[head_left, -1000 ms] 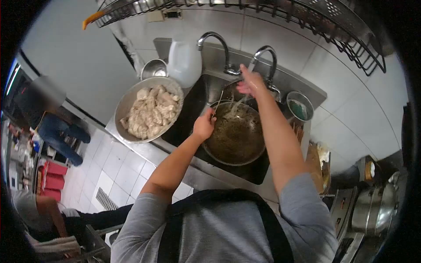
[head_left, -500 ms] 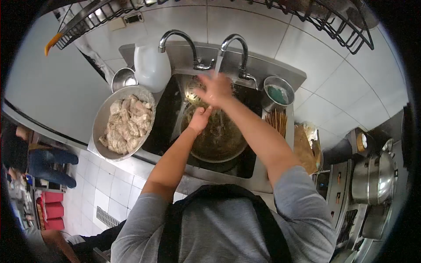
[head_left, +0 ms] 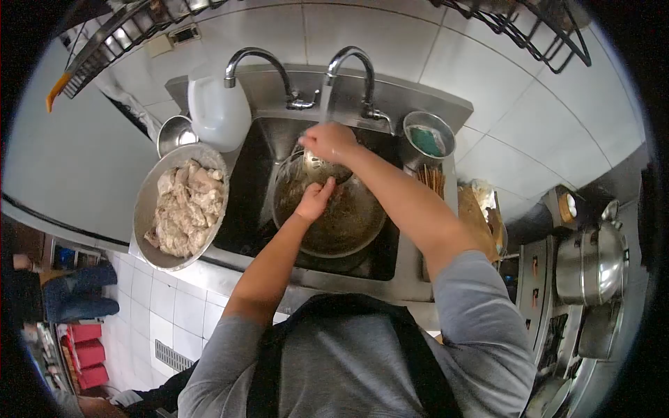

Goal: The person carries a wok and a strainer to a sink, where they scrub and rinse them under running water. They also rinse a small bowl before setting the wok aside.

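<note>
The pan [head_left: 352, 226] sits inside the sink [head_left: 252, 202], tipped a little toward the back wall, with its far edge under the right-hand tap [head_left: 346, 64], where a thin stream of water is running. My right hand [head_left: 329, 141] is just under that stream, fingers curled shut over what looks like a shiny scrubber [head_left: 317, 164] (I can't make it out for sure) at the pan's far rim. My left hand [head_left: 315, 200] lies inside the pan with the fingers bent against the metal. I can't tell whether it grips anything or only presses down.

The risks, as I judge them: the pan rests loose and slanted, so a hard scrub could make it slide or rock in the sink, since wet, greasy metal gives my left hand little hold. Water bouncing off the rim could also spatter the meat [head_left: 182, 209] in the big bowl [head_left: 148, 182] just beside the sink on my left.

The pan itself looks round, wide and shallow, dark brown inside with a wet sheen and a film of residue across the bottom.
</note>
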